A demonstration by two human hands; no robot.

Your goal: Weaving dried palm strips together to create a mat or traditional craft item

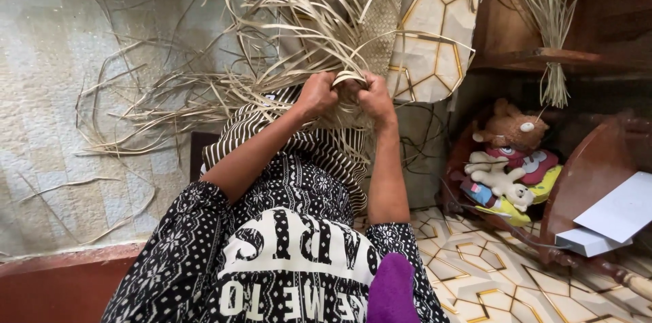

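Many pale dried leaf strips [224, 92] fanned over the patterned floor mat [54, 92], the largest thing in view, with a woven panel [384, 17] rising behind them. Smaller, the left hand [318, 94] and right hand [375, 97] were pressed close together, both pinching one looped strip [349, 78] at the weave's edge above the lap. Judging from this, keeping the strip flat, taut and untwisted would tighten the fold well.

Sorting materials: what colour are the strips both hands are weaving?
Pale straw-beige strips, clearest in the head view.
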